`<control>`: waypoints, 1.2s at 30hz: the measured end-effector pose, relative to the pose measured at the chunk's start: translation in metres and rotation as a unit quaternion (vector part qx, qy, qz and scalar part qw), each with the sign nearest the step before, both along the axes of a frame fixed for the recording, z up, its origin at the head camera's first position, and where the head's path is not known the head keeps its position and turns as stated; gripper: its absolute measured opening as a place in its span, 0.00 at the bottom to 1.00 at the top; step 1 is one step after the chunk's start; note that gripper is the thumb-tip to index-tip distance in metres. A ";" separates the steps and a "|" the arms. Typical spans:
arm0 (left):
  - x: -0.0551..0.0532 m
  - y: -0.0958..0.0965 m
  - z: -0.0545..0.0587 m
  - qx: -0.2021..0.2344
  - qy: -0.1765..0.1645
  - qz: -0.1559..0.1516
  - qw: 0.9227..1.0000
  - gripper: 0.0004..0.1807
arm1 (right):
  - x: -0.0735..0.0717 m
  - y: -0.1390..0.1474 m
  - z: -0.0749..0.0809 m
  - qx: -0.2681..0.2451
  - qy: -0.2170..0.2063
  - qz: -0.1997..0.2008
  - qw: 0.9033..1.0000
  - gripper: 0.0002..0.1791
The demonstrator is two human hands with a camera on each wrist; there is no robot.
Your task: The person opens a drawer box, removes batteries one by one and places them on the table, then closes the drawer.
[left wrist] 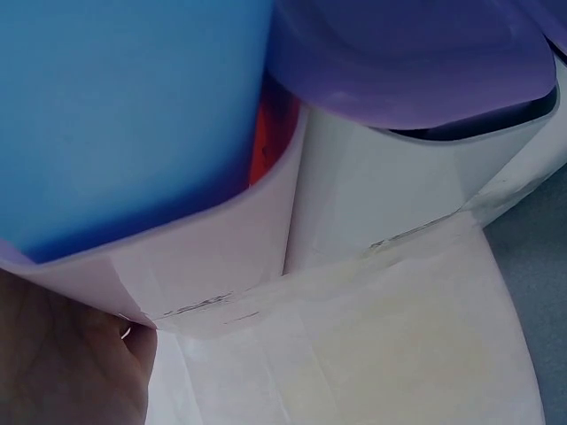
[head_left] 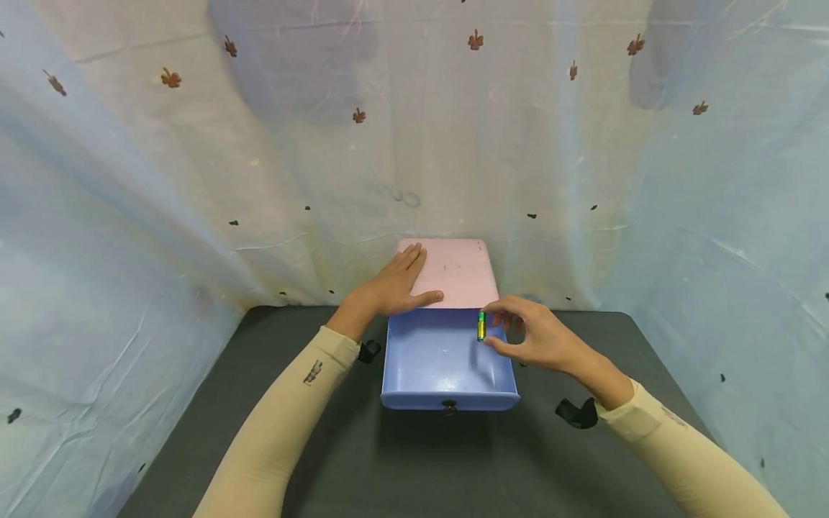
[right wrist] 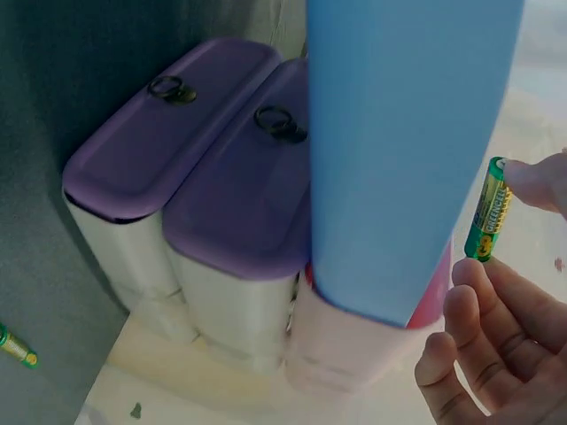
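"Where is the battery (head_left: 481, 326) held?"

"It is pinched by its two ends between the thumb and a finger of the right hand (head_left: 534, 331), so a wide gap is kept between those tips. It is carried over the right rear part of the blue drawer (head_left: 440, 363), just in front of the front edge of the pink top (head_left: 456, 270)."

"Is its height against the rim shown?"

"That cannot be told. The drawer is pulled well out, and its open room is spread mostly forward and to the left of the battery, up to the front wall. The right wall is found near."

"And the left hand (head_left: 396, 284)?"

"It is laid flat on the pink top with straight fingers and nothing gripped. The left edge is covered by the palm, and the thumb is pointed inward, near the front edge."

"What is seen lower down?"

"Two purple drawers (right wrist: 133, 159) are seen pushed in beneath, each fitted with a ring. A second battery (right wrist: 18, 347) is seen on the counter (head_left: 550, 460), well apart from them. Counter surface is shown on both sides of the blue drawer and in front of it; behind, the pink top is closely backed by a sheet (head_left: 447, 165)."
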State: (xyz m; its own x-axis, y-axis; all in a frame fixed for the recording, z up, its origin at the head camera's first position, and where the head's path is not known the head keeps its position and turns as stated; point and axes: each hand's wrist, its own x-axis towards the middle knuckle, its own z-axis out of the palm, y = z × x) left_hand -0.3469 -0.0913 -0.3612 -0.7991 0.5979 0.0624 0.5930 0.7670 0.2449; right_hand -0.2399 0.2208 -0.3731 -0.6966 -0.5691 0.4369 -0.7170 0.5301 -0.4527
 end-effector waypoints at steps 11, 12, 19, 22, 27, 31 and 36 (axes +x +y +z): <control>0.000 -0.001 -0.001 0.001 0.002 -0.004 1.000 0.60 | 0.001 0.022 -0.003 -0.010 0.010 -0.030 0.999 0.25; 0.001 -0.001 0.000 0.001 0.001 -0.004 1.000 0.60 | 0.001 0.024 -0.004 -0.012 0.011 -0.031 0.999 0.25; 0.001 -0.001 0.000 0.003 0.001 -0.005 1.000 0.59 | -0.002 0.039 -0.009 -0.015 0.020 -0.050 0.998 0.24; 0.001 -0.001 -0.001 0.002 0.002 -0.005 1.000 0.60 | -0.004 0.045 -0.013 -0.018 0.026 -0.056 0.998 0.23; 0.001 -0.002 -0.001 0.002 0.002 -0.006 1.000 0.60 | -0.010 0.057 -0.021 -0.029 0.035 -0.059 0.997 0.24; 0.001 -0.002 0.000 0.002 0.001 -0.007 1.000 0.60 | -0.015 0.065 -0.029 -0.029 0.036 -0.063 0.997 0.23; 0.001 -0.002 -0.001 -0.002 0.003 -0.006 1.000 0.60 | -0.022 0.073 -0.038 -0.023 0.024 -0.067 0.997 0.23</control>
State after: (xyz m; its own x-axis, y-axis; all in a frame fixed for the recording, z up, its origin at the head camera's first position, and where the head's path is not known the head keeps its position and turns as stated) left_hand -0.3460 -0.0930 -0.3617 -0.7917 0.6074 0.0655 0.6035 0.7608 0.2388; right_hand -0.2620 0.2933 -0.4115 -0.7423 -0.4515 0.4951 -0.6629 0.6023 -0.4447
